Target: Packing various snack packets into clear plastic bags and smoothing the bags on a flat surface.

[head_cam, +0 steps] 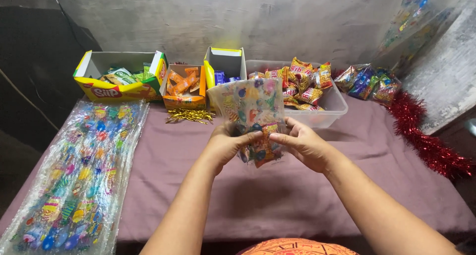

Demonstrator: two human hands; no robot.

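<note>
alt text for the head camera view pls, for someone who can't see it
Two bare hands, left hand and right hand, hold up a clear printed party bag with snack packets inside, above a table with a mauve cloth. Behind it stand open boxes of snacks and a clear tub of packets; a stack of empty printed bags lies at the left, red tinsel at the right.

Both bare forearms reach forward from the lower edge of the view and converge toward the centre. The left hand (pixel 225 145) is curled, thumb pointing right, fingers tucked out of sight. The right hand (pixel 303 145) faces it, thumb pointing left and fingers bent, pinching. The two thumbs nearly meet, and both wrists are held level.
</note>
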